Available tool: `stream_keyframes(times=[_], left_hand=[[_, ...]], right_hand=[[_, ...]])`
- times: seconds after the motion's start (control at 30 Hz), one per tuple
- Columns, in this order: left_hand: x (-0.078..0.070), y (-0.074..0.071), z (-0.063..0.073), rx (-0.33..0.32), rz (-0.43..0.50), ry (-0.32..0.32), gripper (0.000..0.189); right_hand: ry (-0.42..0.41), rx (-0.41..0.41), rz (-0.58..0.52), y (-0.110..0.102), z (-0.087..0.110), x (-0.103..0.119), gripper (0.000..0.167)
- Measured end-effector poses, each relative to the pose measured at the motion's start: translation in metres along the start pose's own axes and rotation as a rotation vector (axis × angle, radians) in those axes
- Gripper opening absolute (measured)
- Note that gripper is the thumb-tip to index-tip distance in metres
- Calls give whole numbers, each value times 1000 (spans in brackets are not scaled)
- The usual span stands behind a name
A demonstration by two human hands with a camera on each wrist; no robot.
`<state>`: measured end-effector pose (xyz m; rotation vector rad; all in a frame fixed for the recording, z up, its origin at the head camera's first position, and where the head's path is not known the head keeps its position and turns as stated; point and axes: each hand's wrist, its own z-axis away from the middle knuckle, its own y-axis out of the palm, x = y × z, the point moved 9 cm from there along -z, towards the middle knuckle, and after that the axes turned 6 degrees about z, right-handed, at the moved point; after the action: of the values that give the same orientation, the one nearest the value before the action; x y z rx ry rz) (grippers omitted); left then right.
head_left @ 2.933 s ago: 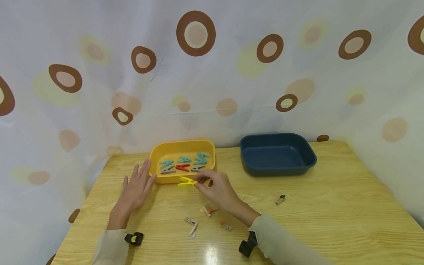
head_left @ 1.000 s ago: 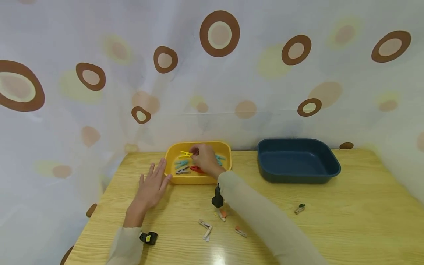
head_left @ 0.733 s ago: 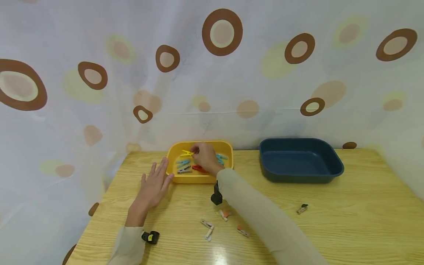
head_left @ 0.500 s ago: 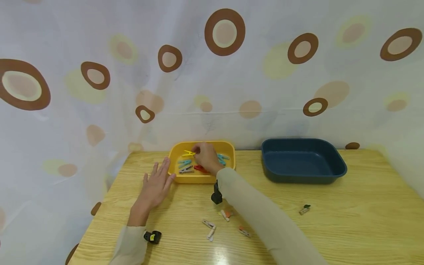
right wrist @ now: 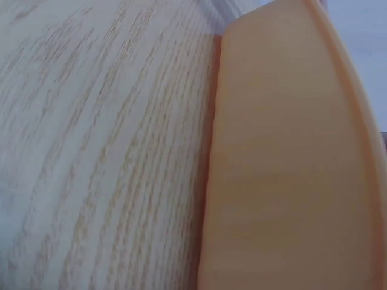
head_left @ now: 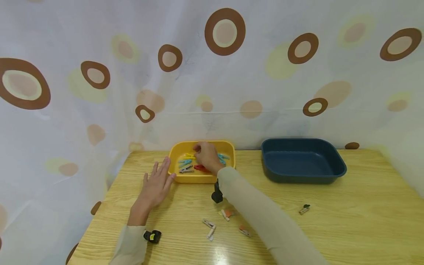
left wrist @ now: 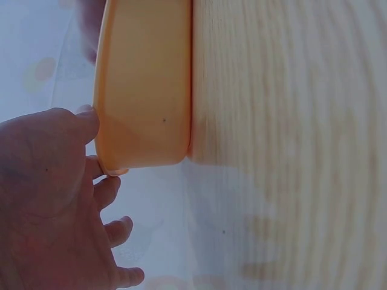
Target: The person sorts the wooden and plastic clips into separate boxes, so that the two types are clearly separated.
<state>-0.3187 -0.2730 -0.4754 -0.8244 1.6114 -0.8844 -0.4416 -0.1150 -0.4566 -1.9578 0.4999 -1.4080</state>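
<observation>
Inside the yellow plastic basin (head_left: 192, 179) my right hand (head_left: 207, 156) pinches a yellow clothespin (head_left: 189, 156), low over the basin's floor. Blue clothespins (head_left: 186, 162), grey clothespins and a red clothespin (head_left: 200, 168) lie around it, partly covered by the hand. My left hand (head_left: 155, 187) rests its spread fingers against the basin's left front corner. In the left wrist view, the thumb and fingers of the left hand (left wrist: 54, 193) touch the rim. The right wrist view has only the basin's outer wall (right wrist: 284, 157) and the tabletop, with the right hand out of sight.
A dark blue basin (head_left: 301, 178) stands to the right at the back, against the patterned curtain (head_left: 251, 77). Several small wooden clothespins (head_left: 211, 228) with coloured decorations lie on the wooden table (head_left: 179, 221) in front; one with a green top (head_left: 304, 209) lies farther right.
The right hand has carried the yellow clothespin from in front of the yellow basin into it, then lowered it towards the floor. The left hand stays at the corner; the head view has shifted.
</observation>
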Motion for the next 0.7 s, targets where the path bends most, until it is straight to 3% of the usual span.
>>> stream_keyframes(times=[0.4,0.57,0.7], left_hand=[[1,-2,1,-2,6,21,66],[6,-6,2,11,8,23,66],[9,-10,1,16,14,31,66]], right_hand=[[-162,60,-47,-25,22,16,23],[-166,116,-106,-38,39,15,29],[-187,88,-112,-56,53,10,29]])
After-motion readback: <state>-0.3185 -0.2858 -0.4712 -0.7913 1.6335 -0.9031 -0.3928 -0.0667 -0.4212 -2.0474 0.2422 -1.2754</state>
